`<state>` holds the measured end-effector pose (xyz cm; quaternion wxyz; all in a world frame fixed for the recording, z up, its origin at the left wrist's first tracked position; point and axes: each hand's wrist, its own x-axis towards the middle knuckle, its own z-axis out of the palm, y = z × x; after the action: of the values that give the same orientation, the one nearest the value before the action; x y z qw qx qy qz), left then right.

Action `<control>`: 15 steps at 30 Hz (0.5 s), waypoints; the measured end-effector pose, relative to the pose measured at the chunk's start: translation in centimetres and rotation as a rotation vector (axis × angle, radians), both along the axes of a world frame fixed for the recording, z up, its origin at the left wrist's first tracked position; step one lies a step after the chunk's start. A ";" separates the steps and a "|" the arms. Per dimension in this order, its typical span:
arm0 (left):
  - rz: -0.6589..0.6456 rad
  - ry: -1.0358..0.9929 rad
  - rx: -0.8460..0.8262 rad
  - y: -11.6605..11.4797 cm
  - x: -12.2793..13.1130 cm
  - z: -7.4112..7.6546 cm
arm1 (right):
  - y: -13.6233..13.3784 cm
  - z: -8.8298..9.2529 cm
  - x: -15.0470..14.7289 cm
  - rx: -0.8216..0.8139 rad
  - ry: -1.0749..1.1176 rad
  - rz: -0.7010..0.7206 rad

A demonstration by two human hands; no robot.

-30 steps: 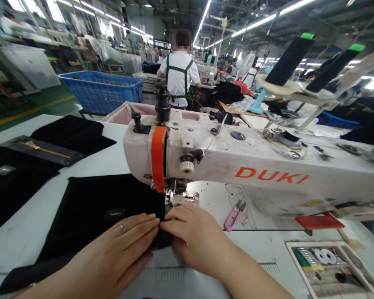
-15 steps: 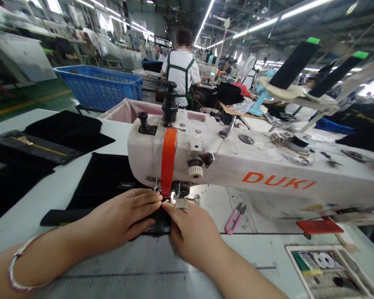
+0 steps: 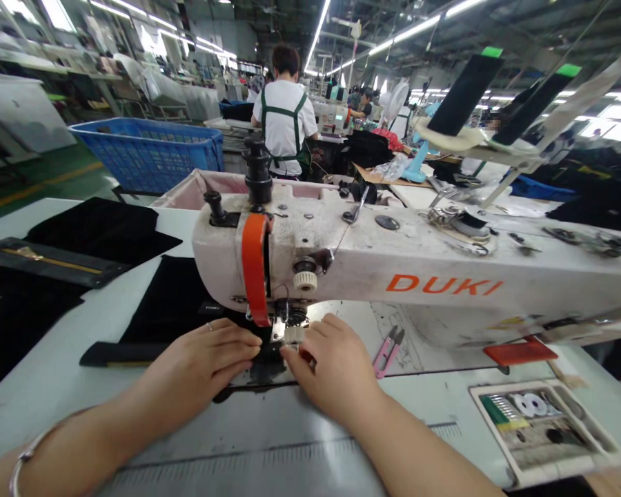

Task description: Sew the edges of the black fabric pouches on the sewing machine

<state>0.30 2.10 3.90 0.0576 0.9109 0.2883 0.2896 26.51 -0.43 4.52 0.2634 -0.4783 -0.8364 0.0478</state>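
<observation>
The white sewing machine [image 3: 352, 245] stands across the view, its orange guard [image 3: 255, 269] above the needle area. A black fabric piece [image 3: 160, 304] with a small label lies left of the machine head and runs in toward the presser foot [image 3: 278, 329]. Just left of the foot, my left hand [image 3: 207, 359] is closed, fingertips pinched together on the black fabric. My right hand [image 3: 336, 366] is at the foot's right side, fingers curled and thumb reaching toward the foot; what lies under its fingers is hidden.
Pink thread snips [image 3: 389, 352] lie right of my right hand. A parts tray [image 3: 543, 431] with bobbins is set at the lower right. More black pieces, one with a zipper strip [image 3: 52, 261], are at the left. Beyond are a blue crate [image 3: 150, 152] and a co-worker [image 3: 284, 117].
My fingertips have parted: the right hand has moved right of the foot and curled more, uncovering the foot and fabric. The camera view has also shifted slightly.
</observation>
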 end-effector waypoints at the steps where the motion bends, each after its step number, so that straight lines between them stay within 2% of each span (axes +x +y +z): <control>1: 0.032 -0.002 0.009 -0.4 0.5 0.0 | -0.1 -0.2 0.0 0.008 0.048 0.057; 5: 0.110 -0.028 0.004 -1.3 1.8 0.0 | -0.4 -1.1 -0.2 0.028 0.166 0.241; 9: 0.102 -0.040 0.008 -1.2 1.9 -0.3 | -0.3 -1.8 -0.4 0.037 0.231 0.246; 15: 0.123 -0.026 -0.029 0.3 2.0 -0.4 | 0.0 -1.5 -0.6 0.060 0.192 0.210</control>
<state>2.32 2.37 3.48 0.0566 0.8866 0.3473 0.3001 25.89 -0.42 3.03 0.3498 -0.3732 -0.8539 0.0958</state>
